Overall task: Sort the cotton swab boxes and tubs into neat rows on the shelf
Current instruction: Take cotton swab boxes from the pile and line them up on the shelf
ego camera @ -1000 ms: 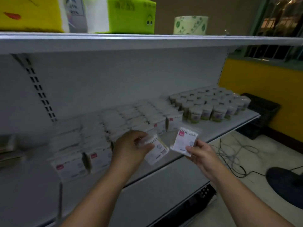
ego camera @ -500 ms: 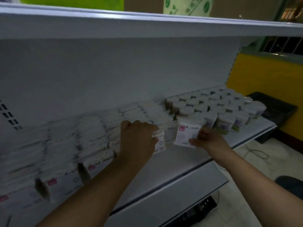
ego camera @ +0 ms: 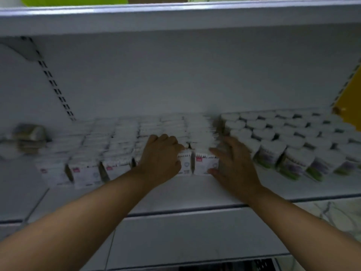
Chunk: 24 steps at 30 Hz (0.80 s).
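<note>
Rows of white cotton swab boxes (ego camera: 121, 145) with small red labels fill the left and middle of the white shelf (ego camera: 195, 192). To their right stand rows of round white-lidded tubs (ego camera: 273, 137). My left hand (ego camera: 160, 159) grips the front box (ego camera: 186, 165) of one row, fingers curled over its top. My right hand (ego camera: 234, 165) holds the neighbouring front box (ego camera: 205, 163) at its right side, fingers on top and thumb low. Both boxes stand upright on the shelf, side by side, in line with the other front boxes.
The upper shelf (ego camera: 175, 16) overhangs close above. A blurred grey object (ego camera: 29, 137) lies at the far left of the shelf. A strip of bare shelf runs in front of the rows. A yellow wall (ego camera: 349, 106) and pale floor (ego camera: 341, 216) show at the right.
Both hands carried their boxes from the air in front of the shelf onto it, at the front of two adjacent rows. The camera moved in closer and lower.
</note>
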Available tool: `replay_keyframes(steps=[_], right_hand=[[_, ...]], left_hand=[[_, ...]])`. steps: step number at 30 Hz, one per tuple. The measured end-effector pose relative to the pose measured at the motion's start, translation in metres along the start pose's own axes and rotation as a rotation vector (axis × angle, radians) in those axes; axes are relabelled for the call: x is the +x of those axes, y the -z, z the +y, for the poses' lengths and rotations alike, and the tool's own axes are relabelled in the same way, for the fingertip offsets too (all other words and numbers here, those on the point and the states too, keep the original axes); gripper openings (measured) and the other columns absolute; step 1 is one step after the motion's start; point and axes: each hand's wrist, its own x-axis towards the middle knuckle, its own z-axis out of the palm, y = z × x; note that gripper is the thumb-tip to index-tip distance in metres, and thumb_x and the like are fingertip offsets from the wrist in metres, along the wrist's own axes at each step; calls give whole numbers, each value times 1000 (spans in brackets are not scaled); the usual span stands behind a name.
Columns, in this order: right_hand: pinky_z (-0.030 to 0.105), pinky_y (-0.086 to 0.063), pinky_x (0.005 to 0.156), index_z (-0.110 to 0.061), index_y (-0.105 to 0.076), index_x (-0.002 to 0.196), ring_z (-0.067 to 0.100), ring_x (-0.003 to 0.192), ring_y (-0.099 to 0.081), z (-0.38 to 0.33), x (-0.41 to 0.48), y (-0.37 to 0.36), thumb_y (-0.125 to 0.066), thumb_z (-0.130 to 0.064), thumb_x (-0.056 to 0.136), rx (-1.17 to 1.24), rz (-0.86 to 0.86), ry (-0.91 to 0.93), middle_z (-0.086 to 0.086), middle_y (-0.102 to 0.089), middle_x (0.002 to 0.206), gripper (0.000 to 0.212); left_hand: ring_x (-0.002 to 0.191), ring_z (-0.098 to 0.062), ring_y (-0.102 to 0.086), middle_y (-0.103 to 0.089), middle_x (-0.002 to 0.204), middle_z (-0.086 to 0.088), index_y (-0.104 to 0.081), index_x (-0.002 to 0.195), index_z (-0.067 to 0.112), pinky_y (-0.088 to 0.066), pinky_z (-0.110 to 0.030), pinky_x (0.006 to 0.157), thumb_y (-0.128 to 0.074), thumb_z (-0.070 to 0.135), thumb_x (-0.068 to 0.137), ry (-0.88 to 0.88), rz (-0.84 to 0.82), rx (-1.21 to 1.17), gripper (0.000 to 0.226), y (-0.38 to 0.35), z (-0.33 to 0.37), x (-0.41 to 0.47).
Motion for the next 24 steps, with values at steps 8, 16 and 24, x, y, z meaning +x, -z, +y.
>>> replay_keyframes(steps=[8,16,24], right_hand=[[52,-40,100,-3,-62,119,39,119,-53,-1,-4,3,-81,-28,71,-100,-146,143,20,-56,129,57],[46,-23,113,-2,-51,131,29,135,-26,-46,-5,26,-29,-49,96,-102,-145,96,20,-40,144,63],[26,17,108,-18,-25,148,20,146,8,-221,106,-19,-38,-38,97,-153,-350,301,7,-2,159,56]], left_hand=[[120,-21,-38,-47,133,0,-43,137,21,-21,-32,96,-52,28,88,47,-79,70,50,7,6,0],[145,-17,-2,-12,158,0,-14,150,18,2,-39,117,-38,47,95,70,-89,-38,67,29,-28,-33],[146,-16,8,-1,160,1,-10,151,23,1,-40,117,-33,49,97,316,-166,-10,64,69,-201,-141]])
